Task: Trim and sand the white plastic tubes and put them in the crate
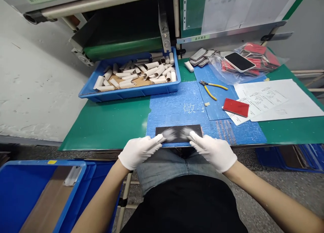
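A flat black rectangular strip lies on the blue sheet at the table's near edge. Above its left end is my left hand, in a white glove, with the fingers pointing inward. My right hand, gloved too, mirrors it over the right end. At both sets of fingertips is a pale, motion-smeared patch. Whether this is moving fingers or small pale things in them, I cannot make out. Contact with the strip is unclear.
Many off-white curved pieces fill a blue tray. To the right are yellow-handled cutters, a red-topped block, printed papers, and a phone on bagged red pieces. Blue bins stand below left.
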`<state>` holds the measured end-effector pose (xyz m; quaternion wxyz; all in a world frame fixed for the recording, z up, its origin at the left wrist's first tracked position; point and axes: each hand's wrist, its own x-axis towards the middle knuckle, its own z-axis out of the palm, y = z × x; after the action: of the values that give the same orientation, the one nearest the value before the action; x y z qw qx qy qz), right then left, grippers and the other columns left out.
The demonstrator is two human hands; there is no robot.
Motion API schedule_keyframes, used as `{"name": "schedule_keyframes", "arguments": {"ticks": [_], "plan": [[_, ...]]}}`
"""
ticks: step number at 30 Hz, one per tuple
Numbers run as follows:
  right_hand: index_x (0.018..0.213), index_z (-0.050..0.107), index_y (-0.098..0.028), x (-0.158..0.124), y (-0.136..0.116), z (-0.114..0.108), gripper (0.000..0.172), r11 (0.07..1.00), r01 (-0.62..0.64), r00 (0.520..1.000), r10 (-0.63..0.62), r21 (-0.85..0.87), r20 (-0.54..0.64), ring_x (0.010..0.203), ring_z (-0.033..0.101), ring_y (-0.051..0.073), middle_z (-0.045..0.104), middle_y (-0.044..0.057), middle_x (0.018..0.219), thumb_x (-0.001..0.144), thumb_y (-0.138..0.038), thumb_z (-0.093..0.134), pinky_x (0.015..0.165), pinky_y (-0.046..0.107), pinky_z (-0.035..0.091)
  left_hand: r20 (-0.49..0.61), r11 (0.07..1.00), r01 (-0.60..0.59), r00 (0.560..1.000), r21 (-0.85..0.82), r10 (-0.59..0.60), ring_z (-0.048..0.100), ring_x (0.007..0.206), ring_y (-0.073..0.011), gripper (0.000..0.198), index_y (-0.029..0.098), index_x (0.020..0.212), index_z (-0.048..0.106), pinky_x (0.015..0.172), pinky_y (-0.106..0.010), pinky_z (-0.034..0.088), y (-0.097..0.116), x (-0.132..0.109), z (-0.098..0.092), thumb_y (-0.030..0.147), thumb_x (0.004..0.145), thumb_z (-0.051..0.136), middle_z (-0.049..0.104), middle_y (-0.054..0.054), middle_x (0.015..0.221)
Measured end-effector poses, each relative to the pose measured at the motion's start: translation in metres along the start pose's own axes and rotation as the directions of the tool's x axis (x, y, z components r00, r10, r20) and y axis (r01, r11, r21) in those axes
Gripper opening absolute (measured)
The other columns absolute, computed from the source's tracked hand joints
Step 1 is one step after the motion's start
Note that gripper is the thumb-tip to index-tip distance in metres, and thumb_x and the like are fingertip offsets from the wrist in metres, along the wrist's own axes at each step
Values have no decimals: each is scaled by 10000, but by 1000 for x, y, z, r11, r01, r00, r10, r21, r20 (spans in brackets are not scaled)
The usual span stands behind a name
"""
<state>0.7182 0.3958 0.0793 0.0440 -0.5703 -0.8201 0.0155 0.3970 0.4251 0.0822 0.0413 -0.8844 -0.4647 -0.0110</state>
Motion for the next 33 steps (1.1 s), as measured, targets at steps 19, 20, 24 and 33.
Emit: {"name": "schedule_keyframes", "arguments": {"ticks": [19, 20, 24, 33], "plan": [[1524, 573, -319, 11, -19, -13, 515, 998, -34, 996, 39, -54, 84, 730, 731, 205, 779, 82, 937, 1169, -505, 250, 568, 352, 189, 2, 999, 7, 1000, 43, -7, 662, 647, -158, 475, 365, 1399, 720, 553, -286, 290, 21, 26, -9, 574, 1124, 393, 698, -41, 731], [1521, 574, -313, 12, -20, -12, 514, 998, -32, 997, 35, -50, 71, 734, 732, 204, 782, 83, 949, 1170, -507, 252, 569, 349, 190, -9, 999, 1, 1000, 44, -1, 661, 643, -159, 469, 370, 1396, 720, 551, -285, 293, 21, 26, -9, 580, 1121, 403, 700, -38, 733], [1519, 571, -337, 16, -23, -9, 475, 997, -18, 999, 21, -75, 42, 699, 723, 194, 777, 47, 911, 1167, -512, 306, 569, 344, 175, -112, 996, -36, 993, 79, 45, 643, 581, -151, 403, 390, 1383, 719, 516, -293, 280, 24, 29, -6, 541, 1112, 463, 676, -8, 677], [1466, 630, -346, 13, -26, -7, 455, 991, -49, 999, 45, -125, -30, 649, 716, 189, 746, 22, 834, 1162, -507, 333, 552, 343, 160, -80, 998, 2, 997, 68, 3, 685, 601, -160, 412, 373, 1397, 699, 507, -269, 318, 30, 35, -6, 544, 1111, 457, 703, -17, 696]]}}
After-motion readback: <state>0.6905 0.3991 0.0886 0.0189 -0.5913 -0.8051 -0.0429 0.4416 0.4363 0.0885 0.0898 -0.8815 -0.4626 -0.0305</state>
